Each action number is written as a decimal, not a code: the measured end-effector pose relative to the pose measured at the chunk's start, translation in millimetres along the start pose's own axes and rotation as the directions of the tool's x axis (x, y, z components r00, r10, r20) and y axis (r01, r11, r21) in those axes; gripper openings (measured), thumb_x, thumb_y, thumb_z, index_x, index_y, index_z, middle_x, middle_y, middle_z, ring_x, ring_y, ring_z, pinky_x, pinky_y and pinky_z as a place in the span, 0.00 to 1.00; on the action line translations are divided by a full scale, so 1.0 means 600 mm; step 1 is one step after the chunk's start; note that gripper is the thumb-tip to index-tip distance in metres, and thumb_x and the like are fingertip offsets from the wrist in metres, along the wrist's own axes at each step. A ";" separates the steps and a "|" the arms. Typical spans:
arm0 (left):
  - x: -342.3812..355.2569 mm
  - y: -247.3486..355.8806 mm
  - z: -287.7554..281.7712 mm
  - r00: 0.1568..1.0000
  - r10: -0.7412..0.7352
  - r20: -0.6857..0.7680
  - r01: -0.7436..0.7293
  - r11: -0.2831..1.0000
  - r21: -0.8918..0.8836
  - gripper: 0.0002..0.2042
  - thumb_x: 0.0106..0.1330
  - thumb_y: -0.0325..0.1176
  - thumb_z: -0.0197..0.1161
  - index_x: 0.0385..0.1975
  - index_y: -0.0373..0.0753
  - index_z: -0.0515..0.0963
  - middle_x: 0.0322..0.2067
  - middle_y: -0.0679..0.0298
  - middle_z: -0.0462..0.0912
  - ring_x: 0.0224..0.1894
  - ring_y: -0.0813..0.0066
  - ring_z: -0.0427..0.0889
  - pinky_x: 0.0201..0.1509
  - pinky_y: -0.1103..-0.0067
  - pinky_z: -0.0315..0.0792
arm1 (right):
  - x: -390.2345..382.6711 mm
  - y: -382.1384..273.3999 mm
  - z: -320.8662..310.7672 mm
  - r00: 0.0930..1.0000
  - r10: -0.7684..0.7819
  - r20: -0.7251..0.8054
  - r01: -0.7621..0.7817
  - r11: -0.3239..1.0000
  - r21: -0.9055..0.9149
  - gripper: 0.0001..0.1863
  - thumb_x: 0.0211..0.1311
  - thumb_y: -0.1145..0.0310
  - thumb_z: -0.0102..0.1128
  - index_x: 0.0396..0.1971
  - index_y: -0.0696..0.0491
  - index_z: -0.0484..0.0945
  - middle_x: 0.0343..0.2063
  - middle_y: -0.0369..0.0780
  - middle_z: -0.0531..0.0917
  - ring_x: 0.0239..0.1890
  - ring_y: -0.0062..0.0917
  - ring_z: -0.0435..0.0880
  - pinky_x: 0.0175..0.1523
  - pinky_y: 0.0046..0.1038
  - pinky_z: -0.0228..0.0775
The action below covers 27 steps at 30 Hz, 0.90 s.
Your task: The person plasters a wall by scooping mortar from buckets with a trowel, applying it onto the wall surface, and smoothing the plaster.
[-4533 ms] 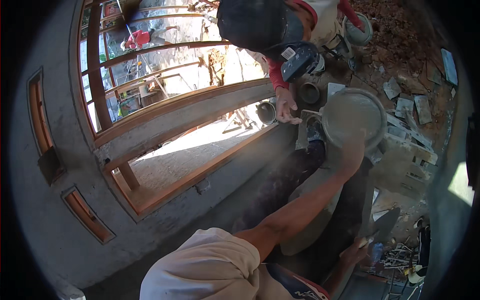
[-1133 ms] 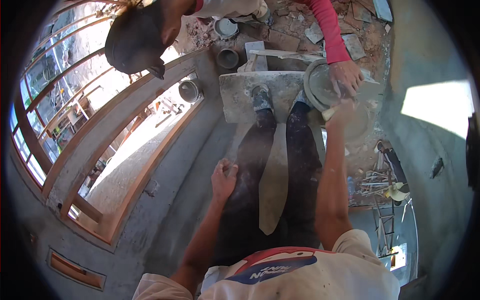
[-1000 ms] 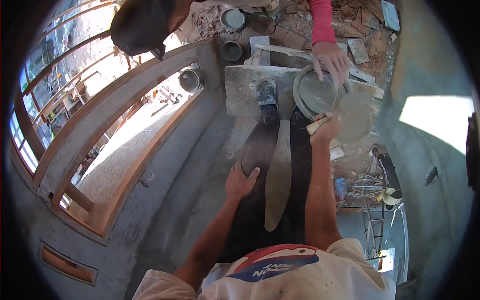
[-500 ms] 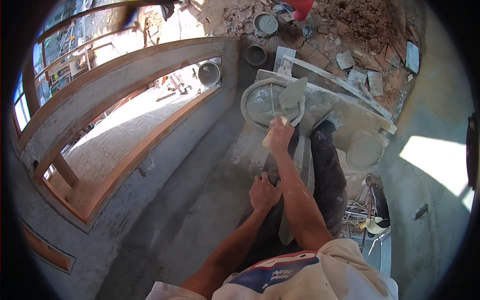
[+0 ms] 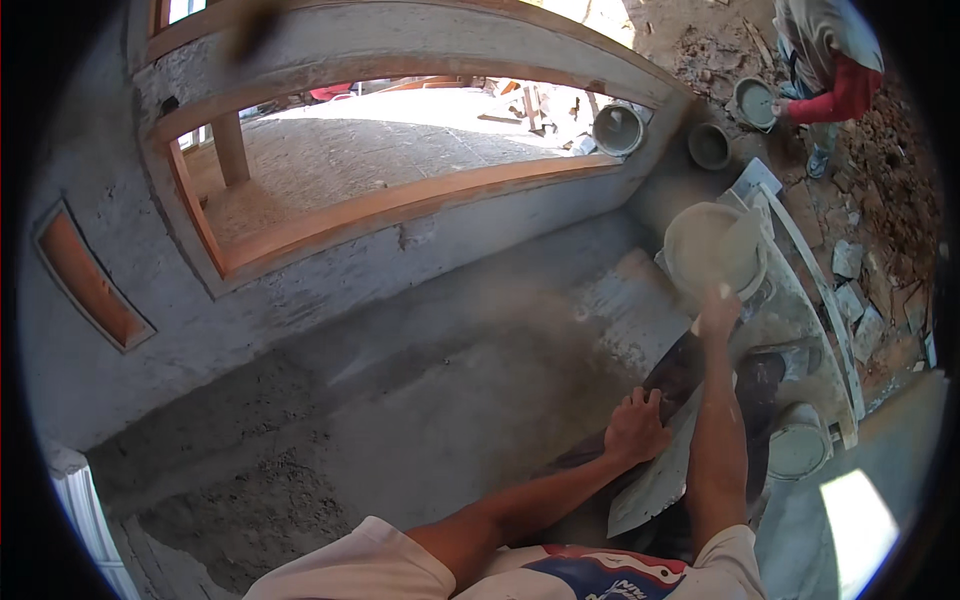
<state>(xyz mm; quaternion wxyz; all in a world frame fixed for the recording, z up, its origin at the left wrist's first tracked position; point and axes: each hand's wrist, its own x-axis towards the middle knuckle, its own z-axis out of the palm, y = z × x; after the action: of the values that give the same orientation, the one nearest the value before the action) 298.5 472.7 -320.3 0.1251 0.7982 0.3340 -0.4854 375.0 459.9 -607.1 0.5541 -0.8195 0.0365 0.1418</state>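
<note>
My right hand is closed around the handle of a pointed trowel, at the far right of my reach. The trowel's blade is blurred and lies over a round bucket of wet grey mortar. Lower down, my left hand is curled above my thigh, beside a long flat grey plastering float. Its fingers appear to close on the float, though they hide the handle. The float's broad face slants between my two forearms, with mortar smeared on it.
Left and ahead stands a plastered wall with a wood-framed opening. A co-worker in red sleeves touches another mortar bucket at the far right. A dusty plank, a lower bucket and rubble are nearby. Wet mortar covers the near-left surface.
My view has swung left, so the buckets and both hands now sit further right. My right hand keeps the trowel over the bucket. More of the co-worker shows, with a hand at a bucket.
</note>
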 end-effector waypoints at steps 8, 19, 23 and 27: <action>0.007 -0.001 0.013 0.997 -0.028 0.069 0.028 1.000 -0.005 0.32 0.63 0.49 0.63 0.63 0.37 0.67 0.53 0.46 0.74 0.55 0.45 0.78 0.57 0.59 0.74 | 0.028 0.006 -0.133 0.888 0.421 -0.186 -0.453 0.870 -0.194 0.23 0.56 0.56 0.66 0.33 0.67 0.80 0.28 0.54 0.85 0.34 0.51 0.85 0.41 0.48 0.72; 0.000 0.026 0.023 0.999 0.033 -0.035 -0.029 0.994 0.109 0.26 0.64 0.48 0.60 0.57 0.39 0.70 0.50 0.47 0.76 0.51 0.46 0.81 0.54 0.58 0.77 | -0.214 0.135 -0.456 0.740 0.610 -0.283 -0.665 0.600 -0.444 0.24 0.55 0.57 0.62 0.39 0.66 0.80 0.37 0.59 0.84 0.43 0.57 0.84 0.49 0.54 0.72; -0.001 0.031 0.019 0.998 0.034 -0.047 -0.031 0.998 0.059 0.26 0.67 0.49 0.59 0.59 0.39 0.71 0.54 0.46 0.75 0.52 0.46 0.81 0.54 0.57 0.77 | -0.313 0.122 -0.546 0.656 0.702 -0.276 -0.745 0.547 -0.380 0.27 0.55 0.55 0.63 0.44 0.65 0.80 0.39 0.58 0.85 0.43 0.57 0.84 0.51 0.53 0.73; 0.008 0.073 0.014 0.913 0.076 -0.401 -0.134 0.984 -0.117 0.22 0.64 0.47 0.59 0.51 0.36 0.77 0.49 0.48 0.81 0.46 0.45 0.83 0.49 0.55 0.78 | -0.409 0.119 -0.607 0.582 0.690 -0.430 -0.810 0.541 -0.228 0.25 0.53 0.56 0.65 0.34 0.67 0.82 0.28 0.55 0.86 0.33 0.53 0.87 0.39 0.48 0.75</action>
<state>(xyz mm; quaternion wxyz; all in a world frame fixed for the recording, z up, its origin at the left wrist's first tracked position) 322.6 437.7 -334.1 0.1376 0.8856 0.3426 -0.2818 194.7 74.2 -478.1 0.2451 -0.8276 0.4384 0.2505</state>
